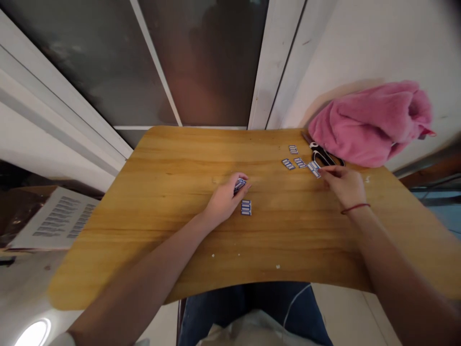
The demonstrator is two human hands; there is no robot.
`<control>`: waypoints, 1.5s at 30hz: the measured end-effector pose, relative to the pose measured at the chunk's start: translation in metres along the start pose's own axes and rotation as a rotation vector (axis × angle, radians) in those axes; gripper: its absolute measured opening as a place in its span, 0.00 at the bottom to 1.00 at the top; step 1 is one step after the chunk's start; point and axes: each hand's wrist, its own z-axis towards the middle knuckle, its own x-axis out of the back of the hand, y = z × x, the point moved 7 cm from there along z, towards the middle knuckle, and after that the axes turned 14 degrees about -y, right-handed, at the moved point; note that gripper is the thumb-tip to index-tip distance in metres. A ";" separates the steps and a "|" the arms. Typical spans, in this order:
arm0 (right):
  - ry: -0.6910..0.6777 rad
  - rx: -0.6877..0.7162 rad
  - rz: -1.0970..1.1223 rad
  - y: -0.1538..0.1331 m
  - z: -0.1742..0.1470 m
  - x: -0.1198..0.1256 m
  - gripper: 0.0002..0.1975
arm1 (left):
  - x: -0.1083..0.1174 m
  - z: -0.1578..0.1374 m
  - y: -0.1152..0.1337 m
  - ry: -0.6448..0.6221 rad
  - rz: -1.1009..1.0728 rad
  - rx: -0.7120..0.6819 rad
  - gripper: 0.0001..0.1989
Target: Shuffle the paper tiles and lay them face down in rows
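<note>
The left hand [225,196] curls around a blue-and-white stack [239,184] midway between the worktop's [173,192] far and near edges, a single card [246,207] just beside it. Toward the far right corner, the right hand [344,185] pinches another card [314,169] near three loose cards [300,163] and a pink cloth [370,122].

The left forearm [154,271] and right forearm [391,264] reach toward the far side, well apart. The left hand [224,198] curls inward, fingers cupped; the right hand [346,186] angles leftward, its fingers [334,169] pinched together.
</note>
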 end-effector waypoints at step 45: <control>-0.608 0.494 0.653 -0.082 -0.080 -0.142 0.13 | -0.042 -0.008 0.019 -0.101 -1.217 0.043 0.16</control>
